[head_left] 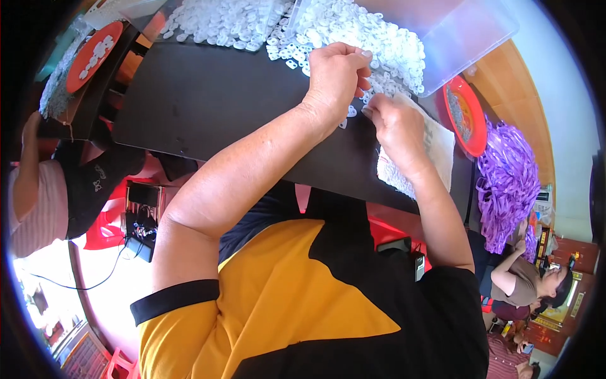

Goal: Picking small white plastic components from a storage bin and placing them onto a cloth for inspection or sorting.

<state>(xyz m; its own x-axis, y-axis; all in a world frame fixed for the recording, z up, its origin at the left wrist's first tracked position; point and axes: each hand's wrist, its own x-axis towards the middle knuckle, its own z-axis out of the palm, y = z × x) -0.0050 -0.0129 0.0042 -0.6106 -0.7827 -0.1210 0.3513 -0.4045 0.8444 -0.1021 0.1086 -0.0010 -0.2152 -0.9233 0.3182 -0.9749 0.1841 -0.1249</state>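
Over the front of a heap of small white plastic pieces (363, 35), my left hand (338, 76) is closed, thumb near the curled fingers. My right hand (398, 126) is just right of it and lower, fingertips pinched together above the edge of a white cloth (445, 151). Whatever either hand holds is too small or hidden to make out. Two loose white pieces (351, 112) lie on the dark table (208, 101) between my wrists. More pieces are scattered by my right fingertips.
A clear plastic bin (470, 38) stands behind the heap. Right of the cloth is a red dish (478, 136) with small grey bits, beside purple ribbon strands (508, 183). A red plate (79, 69) of white pieces and another person's arm (30, 145) are at left.
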